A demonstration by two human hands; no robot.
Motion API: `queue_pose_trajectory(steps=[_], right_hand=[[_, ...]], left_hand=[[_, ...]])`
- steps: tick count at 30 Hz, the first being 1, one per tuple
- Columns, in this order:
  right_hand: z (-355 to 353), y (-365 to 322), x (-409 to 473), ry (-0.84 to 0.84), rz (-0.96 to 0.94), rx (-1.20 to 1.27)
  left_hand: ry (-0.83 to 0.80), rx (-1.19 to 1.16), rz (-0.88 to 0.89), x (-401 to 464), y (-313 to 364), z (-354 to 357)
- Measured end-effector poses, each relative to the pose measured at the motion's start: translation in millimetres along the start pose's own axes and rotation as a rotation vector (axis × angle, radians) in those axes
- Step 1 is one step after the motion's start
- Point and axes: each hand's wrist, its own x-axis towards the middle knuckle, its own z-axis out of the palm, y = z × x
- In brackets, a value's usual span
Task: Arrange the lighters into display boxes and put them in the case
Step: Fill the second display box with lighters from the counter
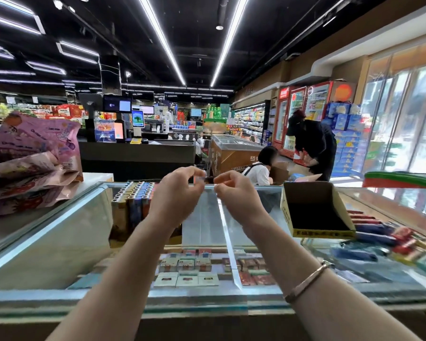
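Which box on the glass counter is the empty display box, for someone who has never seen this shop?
Start at the glass counter in front of the person. On its top, right of both raised hands, stands a yellow display box, tilted, its dark inside bare. The box of lighters left of the hands is full of upright rows.

1. Display box point(133, 205), just left of the left hand's fingers point(182, 175): lighters in tan, blue and brown-orange columns, metal tops silver
2. Empty box point(315, 210), right of the right hand's fingers point(221, 180): yellow outer walls with dark print, black interior
3. Loose packs point(384, 239), further right and below: red, dark blue, some green
4. Packs inside the case point(187, 271), below both hands: white and cream fronts with red marks; neighbouring ones dark red
5. Bags point(32, 153), far left of the fingers: pink and lilac, cartoon print
6. Bracelet point(305, 283) on the right wrist: rose-gold, plain
7. Case frame point(47, 227): pale silver, glass blue-tinted
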Motion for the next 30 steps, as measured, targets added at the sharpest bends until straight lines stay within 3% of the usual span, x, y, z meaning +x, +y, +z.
queue_pose_trajectory(steps=[5,12,16,20,25,30], right_hand=[[-60,20,-20,0.102,0.071,-0.076],[-151,74,-20,0.405,0.225,-0.292],[-180,103,-12,0.313,0.359,-0.443],[-193,119,-7,0.251,0.475,-0.47],[-192,125,-4,0.225,0.467,-0.359],[-163,112,-2,0.301,0.299,-0.358]], left_hand=[[-0.166,-0.147,0.002,-19,49,37],[-0.468,-0.319,-0.081,-29,91,115],[-0.61,-0.419,-0.273,-28,102,149],[-0.708,-0.415,-0.353,-27,101,165],[-0.65,-0.426,-0.408,-25,94,173],[-0.328,-0.451,-0.387,-13,76,150]])
